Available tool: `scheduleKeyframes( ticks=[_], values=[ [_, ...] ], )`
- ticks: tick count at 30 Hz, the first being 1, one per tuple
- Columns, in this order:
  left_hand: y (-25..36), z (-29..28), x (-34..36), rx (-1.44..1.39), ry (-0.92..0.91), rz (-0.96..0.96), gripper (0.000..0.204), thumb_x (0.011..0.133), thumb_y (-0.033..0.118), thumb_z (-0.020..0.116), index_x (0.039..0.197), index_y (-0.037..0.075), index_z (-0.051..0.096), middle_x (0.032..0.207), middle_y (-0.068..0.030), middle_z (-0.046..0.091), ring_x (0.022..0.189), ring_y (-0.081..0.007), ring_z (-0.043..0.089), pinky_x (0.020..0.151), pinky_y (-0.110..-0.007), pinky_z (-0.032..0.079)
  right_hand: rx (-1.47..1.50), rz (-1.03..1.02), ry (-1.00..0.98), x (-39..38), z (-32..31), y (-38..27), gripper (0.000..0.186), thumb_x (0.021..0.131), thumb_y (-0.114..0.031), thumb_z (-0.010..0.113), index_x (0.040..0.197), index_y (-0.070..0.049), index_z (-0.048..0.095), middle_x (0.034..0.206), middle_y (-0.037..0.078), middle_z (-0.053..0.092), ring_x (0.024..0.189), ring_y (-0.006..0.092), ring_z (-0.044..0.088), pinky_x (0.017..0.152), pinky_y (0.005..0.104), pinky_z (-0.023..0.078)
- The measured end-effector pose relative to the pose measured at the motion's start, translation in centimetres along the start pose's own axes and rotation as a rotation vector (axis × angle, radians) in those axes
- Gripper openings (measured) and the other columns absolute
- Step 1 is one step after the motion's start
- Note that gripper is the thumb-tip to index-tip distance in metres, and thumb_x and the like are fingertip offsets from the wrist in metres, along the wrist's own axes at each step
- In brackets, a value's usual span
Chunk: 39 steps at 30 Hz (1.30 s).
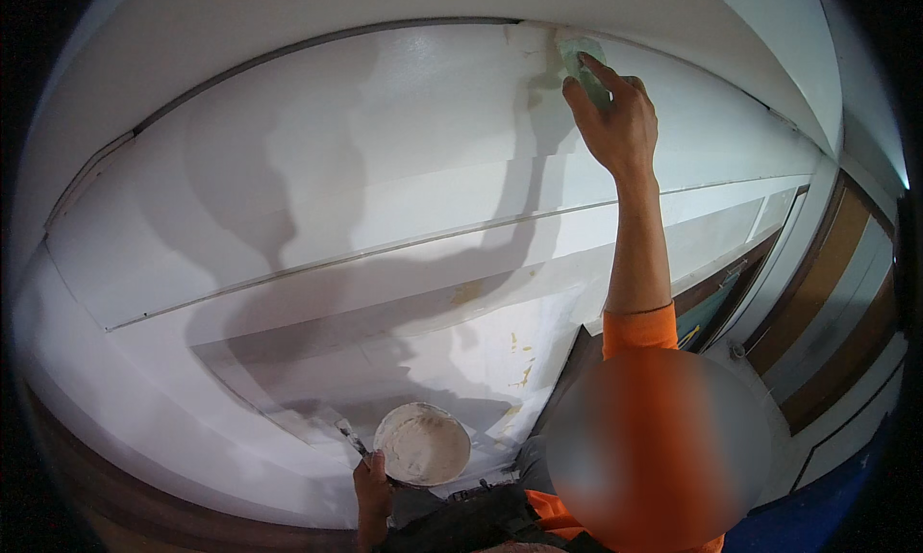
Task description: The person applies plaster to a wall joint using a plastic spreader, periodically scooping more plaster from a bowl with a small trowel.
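High on the white wall panel [423, 101], my right hand [620, 120] is closed on a pale green flat spreader [584, 51]. The spreader's far end lies against the panel close to its upper edge, and my fingers hide part of it. Low down in front of me, my left hand [373, 490] grips the side of a round tub [468, 447]. Whitish putty [423, 442] fills much of that tub. A small putty knife [354, 439] with a smeared blade sticks up from the same hand, beside the tub's rim.
A thin seam [365, 256] crosses the wall below the panel. Yellowish patches [519, 361] mark the lower wall. Brown-framed doors [827, 293] stand at the right. Dark brown boards [125, 495] run along the lower left. Shadows of my arm and body fall across the wall.
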<state>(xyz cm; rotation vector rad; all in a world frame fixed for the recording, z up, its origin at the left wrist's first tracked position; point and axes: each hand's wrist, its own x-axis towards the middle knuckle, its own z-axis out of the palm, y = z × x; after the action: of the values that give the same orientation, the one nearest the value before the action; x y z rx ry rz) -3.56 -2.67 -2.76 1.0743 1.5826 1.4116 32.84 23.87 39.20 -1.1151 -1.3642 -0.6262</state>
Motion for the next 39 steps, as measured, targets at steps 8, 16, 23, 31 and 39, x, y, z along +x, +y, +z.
scheduleKeyframes(
  ticks=[8, 16, 23, 31, 39],
  values=[
    [0.7, 0.3, 0.1, -0.219, 0.05, -0.256, 0.036, 0.102, 0.025, 0.052, 0.112, -0.007, 0.064, 0.101, -0.0124, 0.07, 0.089, -0.0192, 0.065, 0.08, -0.034, 0.051, 0.011, 0.047, -0.19, -1.0, -1.4, -2.6, 0.05, 0.084, -0.05, 0.068, 0.121, -0.017, 0.073, 0.1, 0.021, 0.07, 0.089, 0.0343, 0.069, 0.078, 0.0447, 0.057],
    [1.2, 0.6, 0.0, -0.187, 0.024, -0.186, 0.039, 0.102, 0.029, 0.052, 0.113, -0.007, 0.062, 0.102, -0.0142, 0.069, 0.087, -0.0225, 0.067, 0.073, -0.036, 0.054, -0.009, -0.098, -0.098, 0.3, -0.9, -5.9, 0.046, 0.08, -0.045, 0.068, 0.115, -0.016, 0.076, 0.095, 0.019, 0.071, 0.086, 0.0331, 0.069, 0.077, 0.0459, 0.057],
    [1.1, -0.1, -0.1, -0.162, 0.017, -0.24, 0.045, 0.102, 0.034, 0.053, 0.12, -0.006, 0.062, 0.11, -0.015, 0.07, 0.095, -0.0245, 0.067, 0.082, -0.038, 0.052, 0.021, -0.019, -0.252, -1.6, -2.9, -3.9, 0.045, 0.082, -0.044, 0.07, 0.118, -0.017, 0.074, 0.098, 0.019, 0.072, 0.091, 0.0327, 0.07, 0.081, 0.0437, 0.057],
    [-2.4, -0.2, 0.8, -0.217, 0.072, -0.194, 0.037, 0.102, 0.027, 0.053, 0.108, -0.008, 0.064, 0.099, -0.0131, 0.07, 0.083, -0.0198, 0.065, 0.077, -0.035, 0.052, 0.053, -0.055, 0.155, -1.8, 2.8, 0.1, 0.049, 0.085, -0.049, 0.07, 0.125, -0.02, 0.071, 0.111, 0.021, 0.067, 0.104, 0.0344, 0.066, 0.082, 0.0436, 0.057],
    [-1.0, 0.0, 0.5, -0.147, 0.049, -0.2, 0.036, 0.102, 0.025, 0.052, 0.11, -0.008, 0.065, 0.101, -0.0131, 0.071, 0.087, -0.0201, 0.064, 0.08, -0.035, 0.051, -0.045, -0.034, 0.154, -1.2, 4.4, 0.0, 0.05, 0.085, -0.049, 0.069, 0.125, -0.02, 0.071, 0.113, 0.023, 0.066, 0.109, 0.0356, 0.063, 0.084, 0.0449, 0.056]
  ],
)
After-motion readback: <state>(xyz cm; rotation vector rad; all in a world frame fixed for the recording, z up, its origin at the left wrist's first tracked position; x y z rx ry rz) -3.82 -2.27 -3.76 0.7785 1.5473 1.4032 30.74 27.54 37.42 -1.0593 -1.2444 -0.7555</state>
